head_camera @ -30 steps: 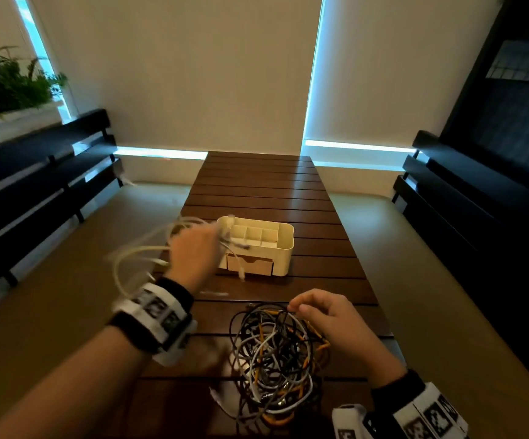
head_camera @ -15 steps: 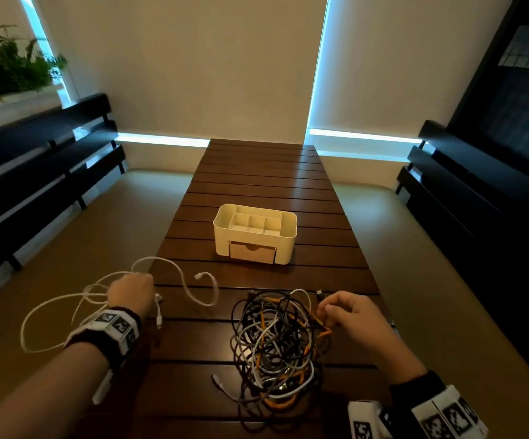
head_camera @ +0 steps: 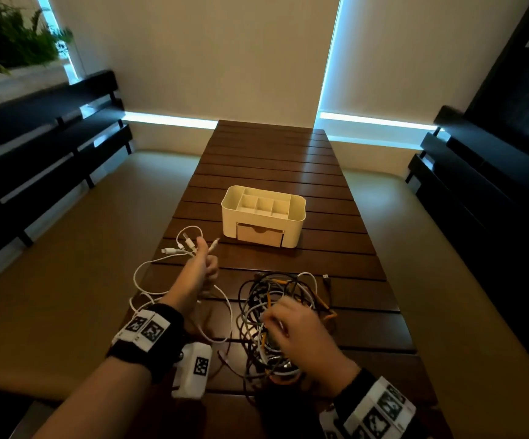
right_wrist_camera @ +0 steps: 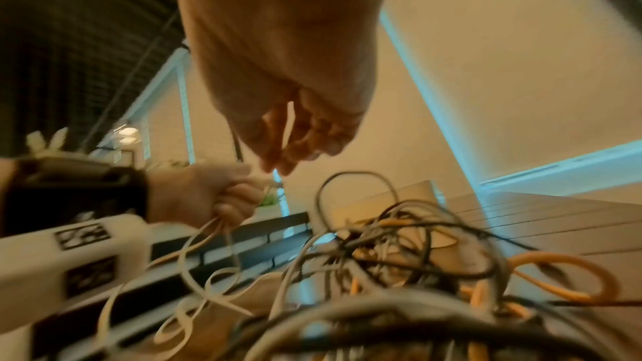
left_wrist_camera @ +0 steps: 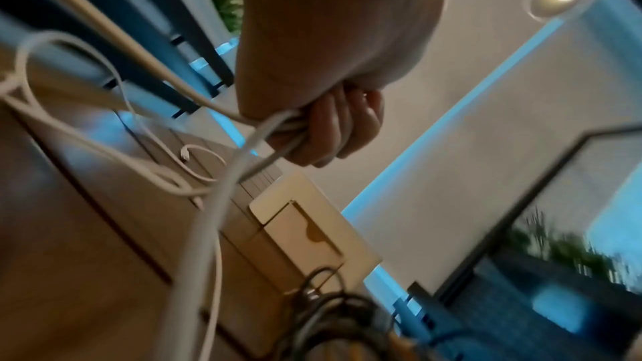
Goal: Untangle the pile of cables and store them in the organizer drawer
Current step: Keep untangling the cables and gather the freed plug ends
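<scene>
Since half a second ago, the left hand (head_camera: 200,274) swings forward, fist clenched round the white cable (head_camera: 149,270). Right hand (head_camera: 301,334) pinches a strand in the pile (head_camera: 275,299); better to coil the slack trailing below the fist before opening the drawer (head_camera: 259,237).

white cable (head_camera: 149,274) | cream organizer (head_camera: 263,217) | black-grey-orange-white tangle (head_camera: 288,312) | dark brown slatted table (head_camera: 272,160)

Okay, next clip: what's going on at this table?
A person is sorting a tangle of cables on a slatted wooden table. The left hand grips a bunch of white cables, already free of the pile. The right hand reaches into the tangled pile of black, grey, white and orange cables, fingers pinching a strand. The cream organizer stands beyond, its drawer closed.
</scene>
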The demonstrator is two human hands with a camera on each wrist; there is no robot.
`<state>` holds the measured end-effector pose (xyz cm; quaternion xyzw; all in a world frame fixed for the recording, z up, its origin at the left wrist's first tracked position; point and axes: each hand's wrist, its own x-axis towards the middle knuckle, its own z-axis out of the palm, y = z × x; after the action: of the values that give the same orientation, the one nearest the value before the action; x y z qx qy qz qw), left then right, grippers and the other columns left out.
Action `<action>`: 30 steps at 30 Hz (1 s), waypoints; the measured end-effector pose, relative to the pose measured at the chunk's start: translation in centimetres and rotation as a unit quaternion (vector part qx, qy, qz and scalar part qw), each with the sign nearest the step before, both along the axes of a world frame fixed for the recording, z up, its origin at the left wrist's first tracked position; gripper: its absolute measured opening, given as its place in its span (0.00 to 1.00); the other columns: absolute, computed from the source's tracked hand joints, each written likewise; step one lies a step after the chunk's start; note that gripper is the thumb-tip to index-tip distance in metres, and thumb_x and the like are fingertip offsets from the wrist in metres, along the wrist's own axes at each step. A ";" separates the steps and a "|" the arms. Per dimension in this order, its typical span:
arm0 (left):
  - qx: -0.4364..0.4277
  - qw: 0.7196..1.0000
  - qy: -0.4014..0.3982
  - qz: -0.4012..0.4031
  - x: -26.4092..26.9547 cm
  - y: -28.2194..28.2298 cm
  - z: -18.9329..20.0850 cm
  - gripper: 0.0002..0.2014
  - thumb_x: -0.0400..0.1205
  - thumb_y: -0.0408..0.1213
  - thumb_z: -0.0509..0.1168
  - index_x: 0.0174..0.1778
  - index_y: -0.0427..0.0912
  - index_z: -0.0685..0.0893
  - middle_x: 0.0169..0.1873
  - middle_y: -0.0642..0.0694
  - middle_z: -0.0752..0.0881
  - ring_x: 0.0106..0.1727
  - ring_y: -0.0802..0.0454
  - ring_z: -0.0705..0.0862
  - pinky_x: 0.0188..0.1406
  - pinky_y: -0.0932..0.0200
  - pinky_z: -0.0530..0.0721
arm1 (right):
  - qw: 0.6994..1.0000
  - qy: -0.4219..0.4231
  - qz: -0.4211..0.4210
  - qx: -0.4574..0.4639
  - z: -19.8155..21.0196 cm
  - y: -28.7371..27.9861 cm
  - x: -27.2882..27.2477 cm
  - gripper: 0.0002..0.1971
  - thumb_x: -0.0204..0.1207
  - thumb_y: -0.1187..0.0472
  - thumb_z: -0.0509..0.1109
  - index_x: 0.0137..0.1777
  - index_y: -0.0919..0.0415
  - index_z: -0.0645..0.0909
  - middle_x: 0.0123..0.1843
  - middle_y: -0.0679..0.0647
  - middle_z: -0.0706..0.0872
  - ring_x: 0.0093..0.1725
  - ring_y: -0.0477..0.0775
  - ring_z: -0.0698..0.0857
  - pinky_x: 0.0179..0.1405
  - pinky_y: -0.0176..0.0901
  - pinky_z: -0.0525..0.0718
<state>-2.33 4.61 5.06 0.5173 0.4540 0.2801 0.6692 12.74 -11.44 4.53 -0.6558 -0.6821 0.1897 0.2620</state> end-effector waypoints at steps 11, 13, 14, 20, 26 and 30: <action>0.061 0.996 0.070 -0.013 0.2 -1.8 -1.7 0.29 0.84 0.62 0.39 0.22 0.47 0.62 0.19 0.52 0.61 0.18 0.58 0.57 0.16 0.65 0.55 | 0.916 -0.322 0.134 -0.197 -5.8 1.0 -4.9 0.15 0.79 0.63 0.63 0.62 0.72 0.74 0.61 0.68 0.76 0.61 0.69 0.76 0.54 0.58 0.74; 0.071 0.994 0.077 -0.026 0.3 -2.0 -1.8 0.29 0.84 0.62 0.39 0.22 0.48 0.62 0.19 0.52 0.61 0.18 0.58 0.58 0.17 0.65 0.55 | 0.919 -0.323 0.131 -0.184 -5.7 1.1 -4.7 0.12 0.81 0.70 0.56 0.60 0.72 0.75 0.60 0.69 0.77 0.58 0.71 0.78 0.48 0.58 0.76; 0.075 0.994 0.081 -0.027 0.4 -2.1 -1.9 0.29 0.84 0.61 0.39 0.22 0.48 0.63 0.19 0.53 0.61 0.18 0.58 0.58 0.18 0.65 0.55 | 0.921 -0.316 0.135 -0.183 -5.7 1.1 -4.5 0.12 0.80 0.71 0.55 0.61 0.71 0.74 0.60 0.69 0.77 0.57 0.71 0.79 0.43 0.58 0.75; 0.063 0.995 0.072 -0.010 -0.3 -1.9 -2.1 0.28 0.83 0.63 0.41 0.24 0.48 0.63 0.19 0.53 0.62 0.20 0.57 0.58 0.18 0.64 0.55 | 0.931 -0.297 0.135 -0.165 -6.7 0.3 -5.0 0.17 0.74 0.55 0.65 0.58 0.66 0.76 0.55 0.64 0.78 0.51 0.66 0.80 0.42 0.56 0.77; 0.072 0.997 0.030 0.013 -0.8 -1.8 -1.5 0.26 0.85 0.60 0.46 0.26 0.48 0.65 0.20 0.53 0.63 0.21 0.57 0.59 0.20 0.63 0.56 | 0.932 -0.306 0.087 -0.174 -7.0 0.9 -6.4 0.14 0.82 0.62 0.55 0.62 0.66 0.75 0.63 0.65 0.76 0.66 0.66 0.72 0.64 0.61 0.67; 0.104 0.993 -0.029 0.038 -0.5 -1.5 0.4 0.21 0.86 0.52 0.52 0.30 0.45 0.69 0.20 0.55 0.68 0.21 0.58 0.63 0.18 0.69 0.62 | 0.988 -0.127 -0.009 -0.085 -1.9 0.8 -2.5 0.10 0.81 0.56 0.59 0.57 0.58 0.76 0.65 0.54 0.71 0.67 0.55 0.68 0.65 0.53 0.67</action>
<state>-2.88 3.07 5.47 0.5581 0.4219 0.3665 0.6134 10.20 -10.69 2.68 -0.7006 -0.6854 0.1599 0.1176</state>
